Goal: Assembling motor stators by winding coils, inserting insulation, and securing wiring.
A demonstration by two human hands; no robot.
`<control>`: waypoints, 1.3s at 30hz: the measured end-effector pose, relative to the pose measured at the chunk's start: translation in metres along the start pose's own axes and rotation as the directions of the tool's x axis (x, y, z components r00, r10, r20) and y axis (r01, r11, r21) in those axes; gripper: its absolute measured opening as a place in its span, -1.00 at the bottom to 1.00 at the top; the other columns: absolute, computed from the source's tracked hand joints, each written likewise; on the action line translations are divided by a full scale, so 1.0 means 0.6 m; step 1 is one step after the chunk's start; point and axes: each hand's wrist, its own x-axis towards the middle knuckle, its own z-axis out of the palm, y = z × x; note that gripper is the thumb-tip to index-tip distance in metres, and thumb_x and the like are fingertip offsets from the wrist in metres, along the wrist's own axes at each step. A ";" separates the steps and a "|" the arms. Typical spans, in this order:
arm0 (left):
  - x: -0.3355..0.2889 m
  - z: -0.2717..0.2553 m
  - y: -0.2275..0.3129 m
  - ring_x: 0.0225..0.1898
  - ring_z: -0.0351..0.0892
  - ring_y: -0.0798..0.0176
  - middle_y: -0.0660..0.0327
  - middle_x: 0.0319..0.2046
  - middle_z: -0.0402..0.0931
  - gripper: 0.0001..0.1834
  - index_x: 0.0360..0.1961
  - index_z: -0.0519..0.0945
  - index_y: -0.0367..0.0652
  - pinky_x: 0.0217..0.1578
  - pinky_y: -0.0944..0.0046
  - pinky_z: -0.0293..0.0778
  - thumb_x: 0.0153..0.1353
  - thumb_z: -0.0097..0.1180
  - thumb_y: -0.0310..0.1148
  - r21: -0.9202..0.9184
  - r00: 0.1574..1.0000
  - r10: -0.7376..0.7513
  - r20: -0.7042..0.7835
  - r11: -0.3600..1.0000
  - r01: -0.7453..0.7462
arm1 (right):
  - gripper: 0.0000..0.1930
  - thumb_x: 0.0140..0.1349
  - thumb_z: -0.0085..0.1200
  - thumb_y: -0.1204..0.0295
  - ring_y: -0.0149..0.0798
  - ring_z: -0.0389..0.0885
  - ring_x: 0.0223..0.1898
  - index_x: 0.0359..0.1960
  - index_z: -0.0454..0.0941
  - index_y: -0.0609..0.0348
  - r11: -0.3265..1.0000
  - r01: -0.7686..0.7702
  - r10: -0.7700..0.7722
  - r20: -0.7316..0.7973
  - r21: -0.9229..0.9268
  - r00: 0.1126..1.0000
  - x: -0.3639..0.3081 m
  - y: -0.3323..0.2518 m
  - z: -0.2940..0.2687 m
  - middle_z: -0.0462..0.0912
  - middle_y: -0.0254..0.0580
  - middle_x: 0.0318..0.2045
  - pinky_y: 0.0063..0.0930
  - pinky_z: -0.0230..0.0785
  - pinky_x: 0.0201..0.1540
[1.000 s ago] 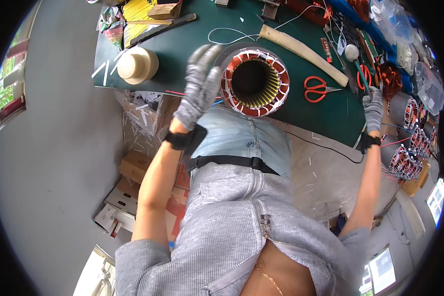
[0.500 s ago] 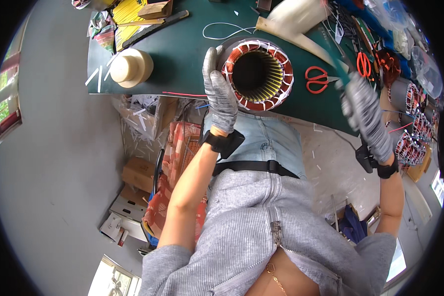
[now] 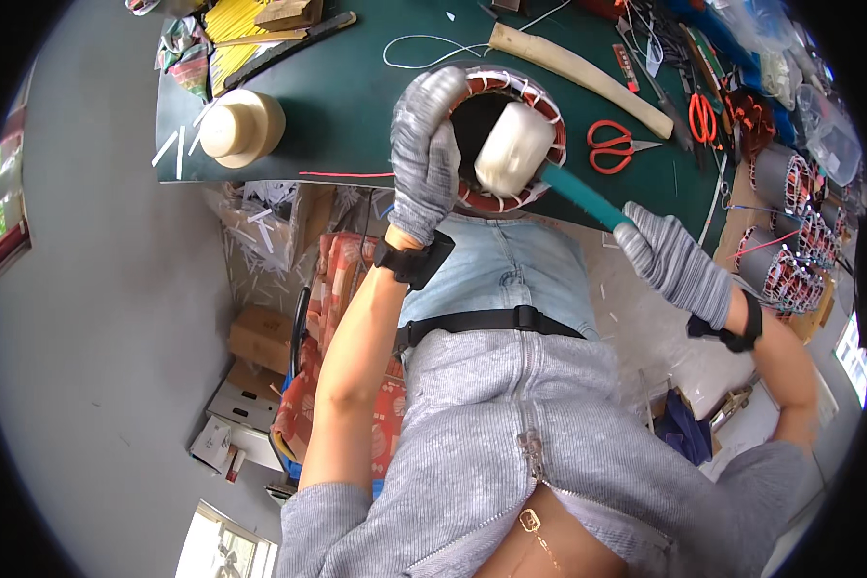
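My right hand [image 3: 676, 262], in a grey knit glove, is closed round the green handle of a mallet [image 3: 516, 149]. The mallet's thick whitish head lies over the right part of a motor stator [image 3: 512, 84], covering some of its bore; whether it touches the windings I cannot tell. Copper-red windings laced with white cord ring the stator, which stands near the bench's front edge. Against its left side is my gloved left hand [image 3: 422, 154], fingers curved along the rim and slightly blurred.
Red-handled scissors [image 3: 612, 146] and a long wooden stick [image 3: 583, 79] lie right of the stator. A cream stepped cylinder [image 3: 243, 130] stands at left, near yellow strips [image 3: 233, 39]. More wound stators [image 3: 790, 275] crowd the right side. A white cord loop [image 3: 424, 50] lies behind.
The mallet has swung from the right, beside the scissors, leftward onto the stator. My right hand has come left and nearer me. My left hand's fingers have curled more over the rim.
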 end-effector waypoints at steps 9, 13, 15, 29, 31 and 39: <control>0.002 0.018 -0.002 0.01 0.38 0.00 0.05 -0.09 0.46 -0.67 -0.11 0.50 -0.22 0.10 0.11 0.21 0.15 -0.22 -0.41 -0.017 0.998 -0.056 -0.012 0.998 0.056 | -0.62 0.08 0.02 0.52 0.01 0.54 -0.25 -0.01 0.38 0.25 0.339 -0.778 0.359 0.692 0.528 0.626 0.005 -0.045 -0.016 0.46 0.13 -0.05 -0.23 0.41 -0.33; -0.043 0.033 0.013 0.10 0.28 0.09 0.05 0.07 0.30 -0.63 0.09 0.32 -0.26 0.16 0.21 0.14 0.28 -0.30 -0.43 0.124 0.984 -0.138 -0.112 0.981 0.152 | -0.63 0.05 0.02 0.56 -0.05 0.55 -0.37 -0.04 0.38 0.25 0.356 -0.538 0.398 0.397 0.764 0.827 -0.035 -0.082 0.001 0.44 0.22 -0.08 -0.26 0.41 -0.40; -0.053 0.042 0.028 0.11 0.26 0.10 0.04 0.10 0.25 -0.60 0.14 0.26 -0.25 0.17 0.20 0.12 0.28 -0.31 -0.44 0.279 0.981 -0.149 -0.125 0.943 0.179 | -0.63 0.04 0.03 0.60 -0.05 0.55 -0.42 -0.05 0.38 0.25 0.366 -0.499 0.480 0.300 0.785 0.824 -0.039 -0.091 0.015 0.44 0.24 -0.10 -0.27 0.42 -0.43; -0.041 0.068 0.007 0.11 0.27 0.20 0.05 0.10 0.22 -0.45 0.17 0.18 -0.33 0.14 0.24 0.21 0.25 -0.19 -0.17 -0.352 0.825 -0.522 -0.216 0.830 0.432 | -0.55 0.03 0.10 0.48 -0.26 0.45 -0.01 0.00 0.34 0.28 -0.091 -0.755 0.274 0.745 0.649 0.608 0.014 -0.077 -0.028 0.36 0.17 0.01 -0.22 0.36 -0.01; -0.051 0.054 -0.001 0.12 0.26 0.20 0.07 0.11 0.21 -0.47 0.17 0.18 -0.32 0.14 0.24 0.21 0.31 -0.33 -0.16 -0.192 0.838 -0.471 -0.276 0.881 0.432 | -0.68 0.32 -0.21 0.12 -0.56 0.30 -0.76 -0.33 0.40 0.12 -0.780 -0.240 0.501 0.806 0.578 0.314 0.029 -0.040 -0.050 0.36 -0.43 -0.68 -0.67 0.15 -0.77; -0.078 0.078 0.023 0.20 0.15 0.11 0.01 0.18 0.10 -0.44 0.21 0.12 -0.25 0.20 0.20 0.08 0.22 -0.10 -0.28 -0.572 0.691 -0.709 -0.139 0.627 0.528 | -0.80 0.11 0.02 0.50 -0.24 0.46 -0.58 -0.23 0.36 0.24 0.552 -0.270 0.514 -0.067 0.789 0.855 0.051 -0.090 -0.010 0.47 -0.08 -0.47 -0.45 0.33 -0.61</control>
